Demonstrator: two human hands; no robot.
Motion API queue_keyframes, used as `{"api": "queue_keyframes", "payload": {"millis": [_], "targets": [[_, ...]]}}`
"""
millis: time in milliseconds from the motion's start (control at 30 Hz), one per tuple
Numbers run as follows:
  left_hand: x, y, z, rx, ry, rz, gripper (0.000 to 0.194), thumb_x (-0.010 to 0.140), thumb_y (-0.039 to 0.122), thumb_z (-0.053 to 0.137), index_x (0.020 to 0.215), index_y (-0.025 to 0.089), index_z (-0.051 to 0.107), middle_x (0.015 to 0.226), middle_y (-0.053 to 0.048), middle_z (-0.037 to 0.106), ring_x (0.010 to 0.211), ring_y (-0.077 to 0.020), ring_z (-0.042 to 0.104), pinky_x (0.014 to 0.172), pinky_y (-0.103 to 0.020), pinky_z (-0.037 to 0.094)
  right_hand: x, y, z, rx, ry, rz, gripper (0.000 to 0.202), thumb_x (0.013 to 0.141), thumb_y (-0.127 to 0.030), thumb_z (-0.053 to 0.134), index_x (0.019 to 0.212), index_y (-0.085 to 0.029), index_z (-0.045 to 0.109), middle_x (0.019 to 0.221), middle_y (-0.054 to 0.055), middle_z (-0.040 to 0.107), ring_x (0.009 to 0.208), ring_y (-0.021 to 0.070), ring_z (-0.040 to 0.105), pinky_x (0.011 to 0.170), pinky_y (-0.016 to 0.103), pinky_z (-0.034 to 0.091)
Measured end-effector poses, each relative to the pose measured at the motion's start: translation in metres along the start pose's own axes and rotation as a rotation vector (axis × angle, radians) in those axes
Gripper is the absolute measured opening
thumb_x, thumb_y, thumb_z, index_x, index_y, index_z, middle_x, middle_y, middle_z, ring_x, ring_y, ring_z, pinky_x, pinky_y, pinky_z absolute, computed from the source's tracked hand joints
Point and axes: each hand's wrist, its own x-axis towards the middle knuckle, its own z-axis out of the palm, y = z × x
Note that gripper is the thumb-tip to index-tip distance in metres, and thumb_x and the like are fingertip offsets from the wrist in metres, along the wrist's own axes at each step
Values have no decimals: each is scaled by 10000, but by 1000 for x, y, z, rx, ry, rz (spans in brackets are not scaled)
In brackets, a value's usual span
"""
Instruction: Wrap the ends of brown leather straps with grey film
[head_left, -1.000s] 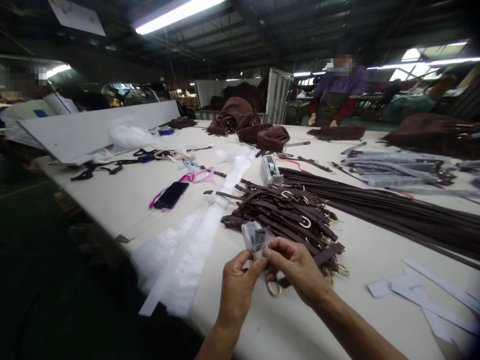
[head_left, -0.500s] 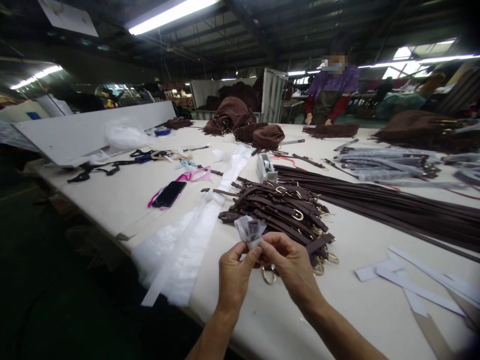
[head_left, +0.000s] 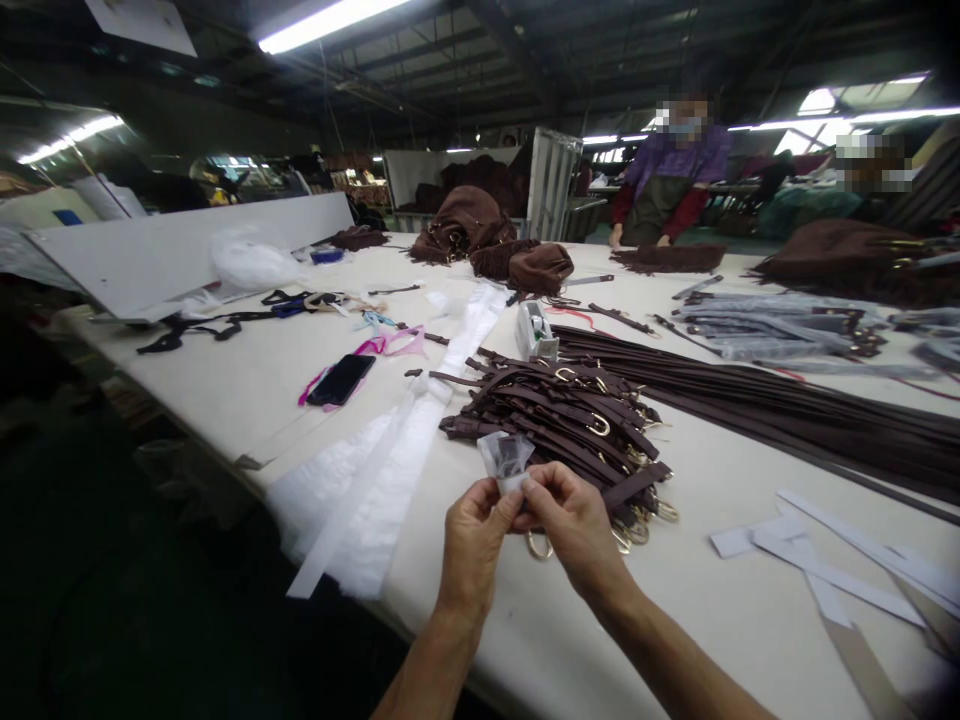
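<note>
Between my fingertips is a small clear plastic bag with something dark showing through it; the part inside cannot be made out. My left hand pinches it from the left, and my right hand pinches its lower edge from the right. Both hands are closed and close together. Just beyond them lies a pile of dark brown leather straps with gold buckles and clasps. A gold ring pokes out below my fingers. To the left, a stack of thin white plastic bags hangs partly over the table edge.
A tape dispenser stands behind the strap pile, beside long brown strips. A phone lies left and white paper strips right. Brown bags sit farther back. A co-worker stands across the table.
My hands hold nearly the same pinch on the small plastic bag, with only slight shifting. The view has tilted a little. The co-worker leans slightly differently.
</note>
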Motion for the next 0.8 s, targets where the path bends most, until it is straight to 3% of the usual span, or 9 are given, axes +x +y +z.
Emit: {"api": "queue_keyframes", "payload": {"millis": [167, 267, 400, 533, 600, 667, 700, 800], "targets": [[1, -5, 1, -89, 106, 20, 274, 728, 280, 706, 902, 97, 599, 901, -85, 688, 784, -155, 636, 711, -249, 516, 5, 5, 7, 5, 9, -18, 318, 758, -435, 633, 711, -145, 513, 787, 22, 575, 579, 128, 594, 538, 251, 506], [3, -5, 2, -41, 131, 69, 250, 760, 297, 673, 899, 99, 612, 841, -61, 688, 672, -102, 604, 657, -200, 493, 13, 4, 9, 145, -43, 28, 335, 725, -416, 678, 708, -153, 470, 825, 4, 576, 482, 71, 554, 459, 204, 462], [7, -4, 3, 75, 178, 108, 250, 785, 361, 626, 853, 121, 604, 659, -4, 635, 490, -75, 514, 491, -180, 448, 27, -1, 7, 385, -243, 157, 417, 656, -336, 754, 881, -207, 427, 695, -72, 552, 382, 30, 436, 366, 153, 355], [15, 0, -2, 20, 249, 98, 292, 721, 410, 657, 787, 132, 599, 612, -1, 599, 469, -93, 498, 393, -169, 412, 58, -18, -7, 223, -472, 218, 419, 656, -349, 749, 943, -193, 486, 626, -66, 542, 420, 43, 434, 365, 141, 321], [23, 3, -5, -77, 261, 99, 326, 671, 431, 684, 756, 127, 606, 625, -14, 603, 434, -85, 469, 346, -167, 381, 92, -31, -24, -25, -375, 99, 348, 700, -410, 697, 903, -174, 541, 621, -44, 552, 439, 54, 444, 378, 156, 333], [32, 6, -9, -163, 280, 113, 342, 630, 434, 708, 727, 121, 612, 652, -30, 615, 407, -69, 438, 318, -159, 348, 139, -44, -44, -286, -100, -62, 321, 755, -464, 620, 851, -161, 574, 644, -27, 563, 465, 59, 451, 409, 172, 361], [37, 7, -11, -194, 292, 117, 344, 617, 431, 717, 721, 119, 615, 658, -36, 619, 407, -67, 434, 313, -154, 340, 165, -48, -54, -348, 14, -93, 310, 779, -461, 592, 844, -158, 574, 670, -23, 565, 483, 58, 452, 429, 174, 373], [50, 4, -15, -238, 303, 91, 350, 597, 436, 732, 698, 120, 621, 631, -41, 614, 403, -69, 433, 302, -145, 325, 239, -54, -76, -505, 164, -70, 255, 843, -385, 550, 863, -133, 581, 749, 1, 586, 574, 82, 515, 502, 195, 431]]}}
